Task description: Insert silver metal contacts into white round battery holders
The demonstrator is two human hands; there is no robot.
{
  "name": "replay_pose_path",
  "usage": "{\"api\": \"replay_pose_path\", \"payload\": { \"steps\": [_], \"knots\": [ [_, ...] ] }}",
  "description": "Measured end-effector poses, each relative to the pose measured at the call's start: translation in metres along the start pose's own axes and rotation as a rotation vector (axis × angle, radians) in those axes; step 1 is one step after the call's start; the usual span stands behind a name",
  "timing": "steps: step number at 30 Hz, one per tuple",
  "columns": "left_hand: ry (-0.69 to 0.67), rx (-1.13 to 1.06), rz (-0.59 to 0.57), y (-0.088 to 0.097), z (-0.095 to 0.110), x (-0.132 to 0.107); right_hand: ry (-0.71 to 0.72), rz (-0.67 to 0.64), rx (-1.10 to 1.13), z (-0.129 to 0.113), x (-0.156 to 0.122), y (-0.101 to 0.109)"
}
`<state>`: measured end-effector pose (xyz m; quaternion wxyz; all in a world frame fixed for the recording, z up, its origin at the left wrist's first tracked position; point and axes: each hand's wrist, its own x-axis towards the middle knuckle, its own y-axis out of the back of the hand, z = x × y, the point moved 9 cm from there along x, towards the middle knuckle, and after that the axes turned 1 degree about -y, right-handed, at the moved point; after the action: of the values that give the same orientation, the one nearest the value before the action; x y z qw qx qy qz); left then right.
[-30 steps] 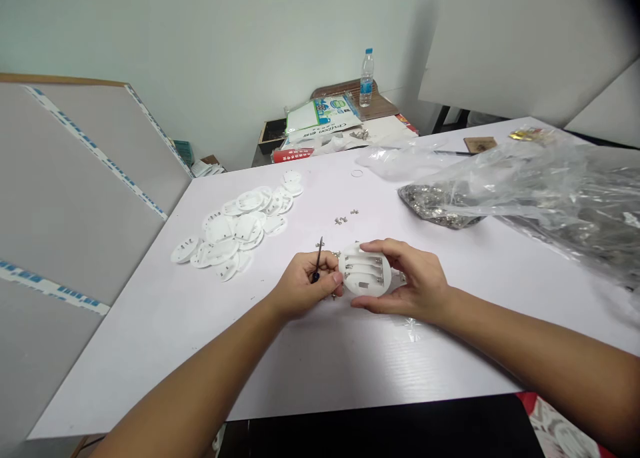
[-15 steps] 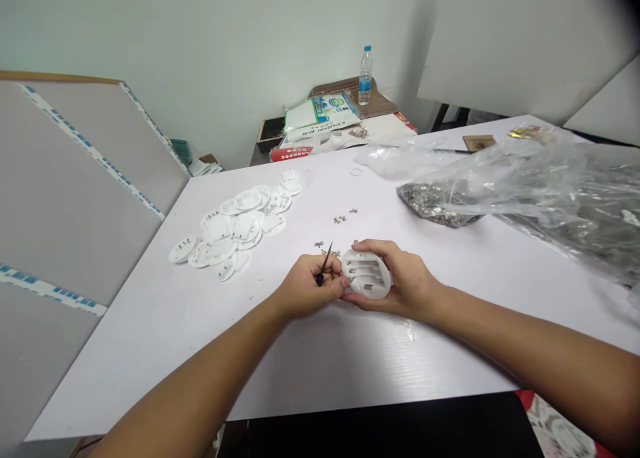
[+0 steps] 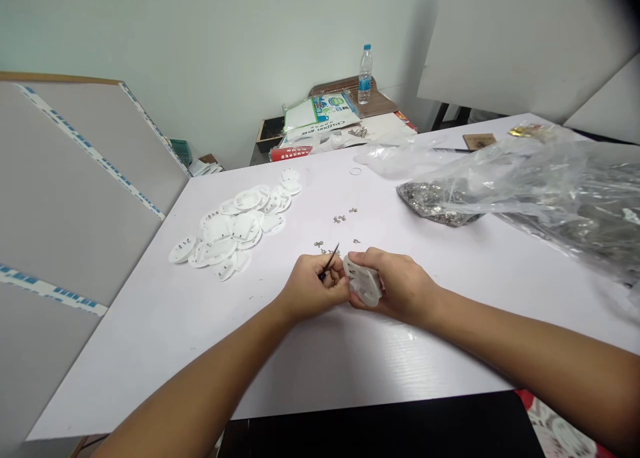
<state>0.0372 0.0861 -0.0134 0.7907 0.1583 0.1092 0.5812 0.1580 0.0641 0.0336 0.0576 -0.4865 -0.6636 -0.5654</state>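
Observation:
My left hand (image 3: 311,286) is closed around a slim dark pointed tool (image 3: 331,258), its tip sticking up and away past the fingers; the exact kind of tool cannot be made out. Its thumb and fingertips also meet the near-left rim of a round white plastic battery housing (image 3: 365,285). Around the other side of that housing wraps my right hand (image 3: 404,283), thumb on top. The housing is tilted, with its slots partly showing. Just beyond the hands lie several small metal clips (image 3: 340,219) on the white table (image 3: 280,358).
A pile of round white plastic parts (image 3: 220,228) lies to the left. On the right, a clear plastic bag (image 3: 440,205) holds many small metal pieces. Farther back are a thin ring (image 3: 355,171), a brown square block (image 3: 479,142) and a water bottle (image 3: 365,78). A grey partition (image 3: 75,211) borders the left.
The white housing has turned in my right hand, so its face shows more edge-on. The dark tool leans further to the right. A metal clip beyond it shows more fully.

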Motion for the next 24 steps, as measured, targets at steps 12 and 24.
{"api": "replay_pose_path", "payload": {
  "steps": [12, 24],
  "knots": [
    [-0.015, 0.001, 0.010, -0.001, 0.003, -0.002, 0.058, 0.058, -0.005, -0.007, 0.000, 0.003],
    [-0.089, 0.243, -0.081, 0.008, 0.018, -0.008, -0.196, -0.151, 0.104, 0.034, -0.005, -0.004]
  ]
}}
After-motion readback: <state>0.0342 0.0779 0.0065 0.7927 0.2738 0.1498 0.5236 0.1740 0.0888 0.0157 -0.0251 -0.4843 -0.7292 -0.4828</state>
